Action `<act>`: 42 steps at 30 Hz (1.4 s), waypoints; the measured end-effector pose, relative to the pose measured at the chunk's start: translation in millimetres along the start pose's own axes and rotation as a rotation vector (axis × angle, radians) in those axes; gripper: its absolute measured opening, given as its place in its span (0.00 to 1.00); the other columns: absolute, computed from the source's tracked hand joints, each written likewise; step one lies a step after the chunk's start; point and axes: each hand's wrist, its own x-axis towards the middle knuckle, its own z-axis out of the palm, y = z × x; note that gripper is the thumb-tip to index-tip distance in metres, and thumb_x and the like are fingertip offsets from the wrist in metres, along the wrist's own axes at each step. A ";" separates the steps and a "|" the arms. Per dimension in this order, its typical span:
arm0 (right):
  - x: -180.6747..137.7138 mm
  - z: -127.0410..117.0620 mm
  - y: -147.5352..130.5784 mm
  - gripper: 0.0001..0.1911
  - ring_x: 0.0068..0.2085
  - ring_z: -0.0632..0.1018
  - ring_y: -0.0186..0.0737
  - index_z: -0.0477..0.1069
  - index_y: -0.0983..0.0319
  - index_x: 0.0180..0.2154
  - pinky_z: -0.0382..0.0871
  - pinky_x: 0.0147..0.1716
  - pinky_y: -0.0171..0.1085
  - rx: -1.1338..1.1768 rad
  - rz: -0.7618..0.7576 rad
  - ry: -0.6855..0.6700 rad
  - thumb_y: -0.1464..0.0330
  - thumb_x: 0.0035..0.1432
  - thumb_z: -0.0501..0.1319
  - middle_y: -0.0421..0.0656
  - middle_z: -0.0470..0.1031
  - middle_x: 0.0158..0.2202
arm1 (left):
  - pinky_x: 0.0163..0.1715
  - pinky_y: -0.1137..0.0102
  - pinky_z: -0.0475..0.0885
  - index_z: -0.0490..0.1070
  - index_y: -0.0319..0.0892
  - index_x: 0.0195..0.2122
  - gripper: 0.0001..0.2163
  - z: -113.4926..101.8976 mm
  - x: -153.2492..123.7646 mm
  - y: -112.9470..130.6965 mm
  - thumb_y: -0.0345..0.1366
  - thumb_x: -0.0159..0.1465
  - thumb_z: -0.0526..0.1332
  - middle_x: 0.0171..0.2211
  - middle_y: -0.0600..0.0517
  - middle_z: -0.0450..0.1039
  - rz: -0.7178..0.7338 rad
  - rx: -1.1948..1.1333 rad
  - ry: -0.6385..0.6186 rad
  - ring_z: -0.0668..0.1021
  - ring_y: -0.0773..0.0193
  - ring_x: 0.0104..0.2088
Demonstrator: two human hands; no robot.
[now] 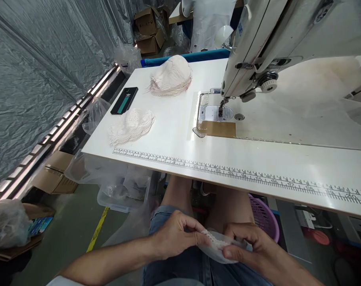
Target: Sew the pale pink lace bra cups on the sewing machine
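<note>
Fabric (pixel 212 251) with a lacy white edge (pixel 214 239) is above our lap (pixel 174 270), our left hand (pixel 178 237) and right hand (pixel 253 243) both pinching it. We seem to be handling that edge; shifting it next would call for a light, even grip.

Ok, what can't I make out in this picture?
Head view throughout:
White fabric: the pinched parts, covered by the left hand and right hand.
Sewing machine: top and right end, cut off by the picture's edges.
Purple basket: left part, behind the right leg.
Presser foot: too small to tell if raised.
</note>
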 end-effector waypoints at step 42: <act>-2.7 6.2 1.3 0.14 0.31 0.66 0.35 0.65 0.60 0.30 0.58 0.30 0.31 -0.095 -0.012 0.054 0.56 0.58 0.58 0.37 0.64 0.28 | 0.19 0.76 0.51 0.79 0.35 0.27 0.17 0.5 1.3 11.0 0.47 0.46 0.69 0.15 0.57 0.61 -0.083 0.099 -0.089 0.58 0.75 0.19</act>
